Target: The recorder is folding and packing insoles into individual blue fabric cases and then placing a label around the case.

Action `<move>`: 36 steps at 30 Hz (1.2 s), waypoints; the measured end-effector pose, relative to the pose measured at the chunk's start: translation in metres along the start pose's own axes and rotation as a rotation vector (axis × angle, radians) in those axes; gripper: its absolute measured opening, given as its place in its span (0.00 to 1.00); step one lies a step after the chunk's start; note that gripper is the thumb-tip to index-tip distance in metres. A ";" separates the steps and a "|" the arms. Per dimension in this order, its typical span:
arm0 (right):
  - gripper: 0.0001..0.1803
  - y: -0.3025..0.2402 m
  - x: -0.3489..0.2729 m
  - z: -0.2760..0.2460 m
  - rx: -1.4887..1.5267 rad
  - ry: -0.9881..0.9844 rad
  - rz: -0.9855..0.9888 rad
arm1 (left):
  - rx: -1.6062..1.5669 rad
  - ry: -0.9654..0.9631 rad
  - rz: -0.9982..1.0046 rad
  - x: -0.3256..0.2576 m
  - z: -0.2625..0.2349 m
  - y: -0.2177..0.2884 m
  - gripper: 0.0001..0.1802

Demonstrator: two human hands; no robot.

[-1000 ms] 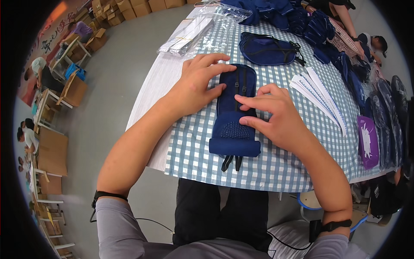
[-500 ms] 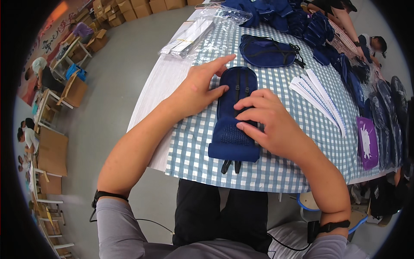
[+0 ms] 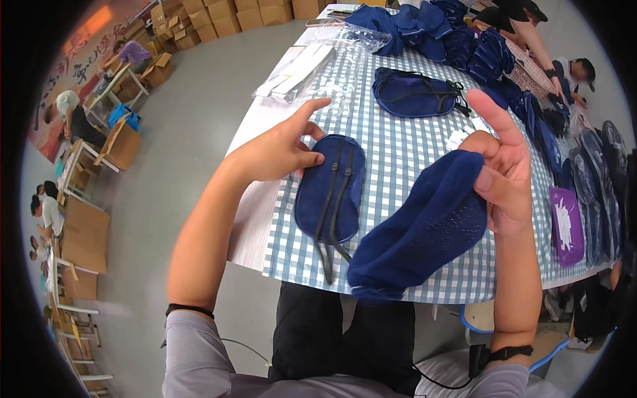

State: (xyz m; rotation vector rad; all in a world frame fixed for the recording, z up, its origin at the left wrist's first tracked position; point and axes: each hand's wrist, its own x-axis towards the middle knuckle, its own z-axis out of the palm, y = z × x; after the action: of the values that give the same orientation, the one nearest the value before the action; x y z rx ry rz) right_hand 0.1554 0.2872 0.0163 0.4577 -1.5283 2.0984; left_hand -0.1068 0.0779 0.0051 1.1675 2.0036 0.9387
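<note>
My left hand (image 3: 282, 149) grips the upper left edge of a navy eye mask (image 3: 312, 192), thumb on its face and index finger stretched out. Two black straps with small buckles run down the mask, their loops hanging off its lower end. Between the thumb and curled fingers of my right hand (image 3: 507, 172) is a navy sock (image 3: 424, 225) with a dotted sole, held up at a slant over the cloth. That hand's index finger points upward. Farther back lie stacked navy eye masks (image 3: 415, 96) with black straps.
A checked cloth (image 3: 391, 179) covers most of the table. White strips (image 3: 459, 138) show partly behind my right hand. A purple packet (image 3: 566, 225) and bagged navy items (image 3: 597, 192) line the right side. Clear bags with white cards (image 3: 298, 69) lie back left; navy fabric piles (image 3: 424, 30) behind.
My right hand has lifted the sock off the eye mask and carried it right, so it hangs unfolded. My left hand has shifted the mask left and nearer me, baring its full face.
</note>
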 end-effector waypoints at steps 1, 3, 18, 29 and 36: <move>0.46 -0.001 0.000 -0.004 -0.017 -0.017 -0.013 | 0.094 0.009 -0.020 -0.004 -0.004 0.004 0.51; 0.45 -0.002 0.002 -0.004 0.014 -0.021 -0.021 | 0.241 0.021 -0.027 -0.015 -0.011 0.007 0.53; 0.31 -0.001 0.017 -0.016 -0.439 0.247 0.100 | -0.366 0.160 0.291 -0.096 0.129 0.047 0.54; 0.21 0.037 0.008 -0.039 -1.164 0.127 0.400 | 0.298 0.401 0.431 -0.137 0.149 0.058 0.19; 0.23 0.042 0.007 -0.032 -1.070 0.177 0.431 | 0.301 0.373 0.585 -0.142 0.155 0.028 0.13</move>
State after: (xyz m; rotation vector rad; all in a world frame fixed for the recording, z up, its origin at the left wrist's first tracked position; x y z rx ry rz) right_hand 0.1263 0.3085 -0.0228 -0.4638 -2.4562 1.1977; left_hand 0.0868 0.0012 -0.0340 1.9326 2.1842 1.2348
